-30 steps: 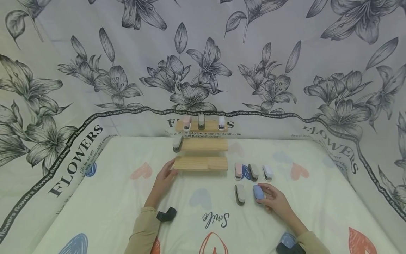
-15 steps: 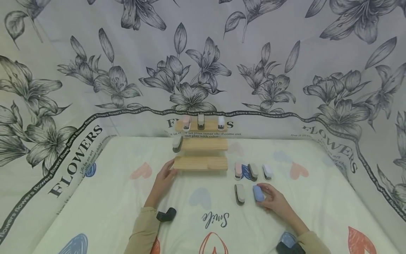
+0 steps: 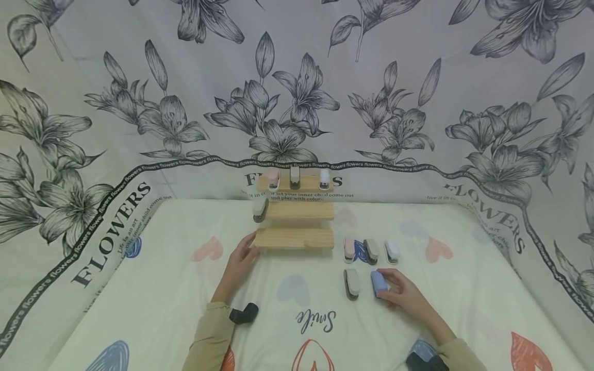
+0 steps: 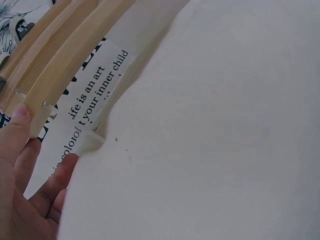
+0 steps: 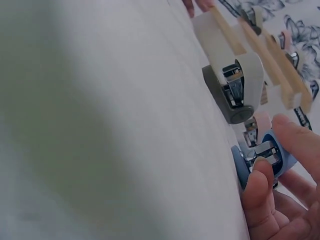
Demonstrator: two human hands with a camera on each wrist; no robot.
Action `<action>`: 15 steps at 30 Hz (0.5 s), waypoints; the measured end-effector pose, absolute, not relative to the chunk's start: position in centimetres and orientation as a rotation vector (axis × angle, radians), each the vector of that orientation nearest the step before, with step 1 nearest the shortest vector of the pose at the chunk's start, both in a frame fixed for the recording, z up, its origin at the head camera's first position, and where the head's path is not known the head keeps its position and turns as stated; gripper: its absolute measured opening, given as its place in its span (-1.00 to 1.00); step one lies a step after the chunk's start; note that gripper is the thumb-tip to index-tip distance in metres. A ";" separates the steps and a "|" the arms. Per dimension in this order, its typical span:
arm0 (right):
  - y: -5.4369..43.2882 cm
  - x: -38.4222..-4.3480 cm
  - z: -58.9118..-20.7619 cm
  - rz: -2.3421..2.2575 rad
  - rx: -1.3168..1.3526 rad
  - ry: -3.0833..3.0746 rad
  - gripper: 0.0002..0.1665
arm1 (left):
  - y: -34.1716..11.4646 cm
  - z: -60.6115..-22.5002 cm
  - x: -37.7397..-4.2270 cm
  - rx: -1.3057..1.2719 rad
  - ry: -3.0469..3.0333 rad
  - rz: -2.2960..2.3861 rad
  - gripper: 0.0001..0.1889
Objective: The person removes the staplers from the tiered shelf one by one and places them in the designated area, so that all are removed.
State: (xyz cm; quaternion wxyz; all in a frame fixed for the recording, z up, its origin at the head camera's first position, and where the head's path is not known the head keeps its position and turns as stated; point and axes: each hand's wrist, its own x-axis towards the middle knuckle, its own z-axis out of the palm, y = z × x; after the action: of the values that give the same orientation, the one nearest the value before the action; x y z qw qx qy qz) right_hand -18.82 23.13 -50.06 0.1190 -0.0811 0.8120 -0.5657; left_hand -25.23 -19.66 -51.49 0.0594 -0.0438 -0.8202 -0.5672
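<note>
Clamped on the blue stapler (image 3: 378, 282), the grip of the right hand (image 3: 405, 293) has thumb and fingertips set on either side of it; the right wrist view shows the metal front between them. It is on the right side of the printed cloth (image 3: 297, 288), though whether its base bears fully on the cloth is hard to tell. Just left of it, a little apart, lies a light grey stapler (image 3: 351, 284) with a dark base. Beyond these two, a row of three more lies on the cloth: a pink stapler (image 3: 349, 249), a taupe stapler (image 3: 370, 251) and a white stapler (image 3: 392, 251). On the other side, the left hand (image 3: 241, 256) pinches the left end of the front step (image 3: 294, 238) of a three-step wooden rack, thumb on top, as the left wrist view shows. Another grey stapler (image 3: 260, 210) sits at the left end of the middle step (image 3: 301, 210). Three small staplers, coloured pink, taupe and white, stand along the top step (image 3: 309, 183), the white one set farther off. A flower-printed curtain (image 3: 297, 129) hangs behind the rack.
</note>
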 end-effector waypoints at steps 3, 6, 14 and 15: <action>23.1 -18.8 -50.0 -1.648 -0.202 2.378 -0.27 | -19.6 -51.6 -25.2 -0.155 -2.470 -1.734 -0.43; 23.1 -18.6 -49.9 -1.621 -0.163 2.406 -0.27 | -19.6 -51.6 -25.2 -0.198 -2.458 -1.745 -0.44; 22.7 -18.5 -48.7 -1.258 -0.356 2.707 -0.25 | -19.9 -51.8 -25.1 -0.281 -2.417 -1.771 -0.48; 22.7 -18.4 -48.5 -1.208 -0.385 2.726 -0.23 | -19.9 -51.8 -25.1 -0.285 -2.410 -1.780 -0.49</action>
State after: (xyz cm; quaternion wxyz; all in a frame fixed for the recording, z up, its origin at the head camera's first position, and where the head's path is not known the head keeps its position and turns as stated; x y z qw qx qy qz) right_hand -18.43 22.71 -48.46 0.0673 -0.1278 0.9046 -0.4010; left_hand -25.13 -19.93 -51.79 0.0658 -0.0944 -0.7991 -0.5901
